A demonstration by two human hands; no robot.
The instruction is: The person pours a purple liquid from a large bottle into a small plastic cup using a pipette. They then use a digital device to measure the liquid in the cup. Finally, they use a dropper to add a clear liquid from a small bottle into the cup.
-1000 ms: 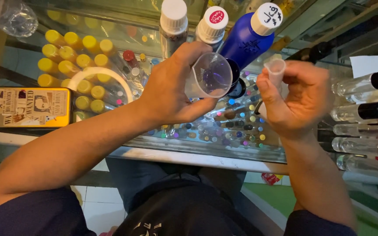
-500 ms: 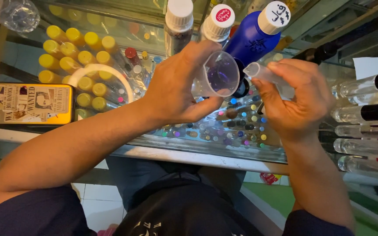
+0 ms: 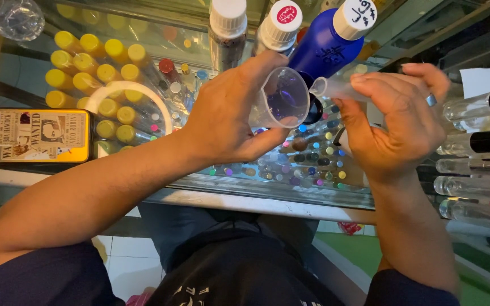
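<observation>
Small clear cup (image 3: 283, 99) gripped in left hand (image 3: 231, 116), tilted sideways, small clear vial (image 3: 336, 88) pinched in right hand (image 3: 398, 122), vial mouth brought from apart to cup rim, held above glass desk (image 3: 228, 184), blue bottle (image 3: 324, 48) behind

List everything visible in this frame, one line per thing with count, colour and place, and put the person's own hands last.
measuring cup: one, clear, tipped on its side in the left hand, mouth toward the vial.
vial: one, clear, tilted in the right hand, its open end at the cup's rim.
tall bottles: three at the top, one blue, two pale, all white-capped.
yellow-capped bottles: many, under the glass at upper left.
small mixed-colour caps: many, under the glass below the hands.
clear tubes: several, dark-capped, lying at right.
tin: one, yellow, at left.
ring: one, silver, on a right finger.
left hand: grips the cup.
right hand: holds the vial.
</observation>
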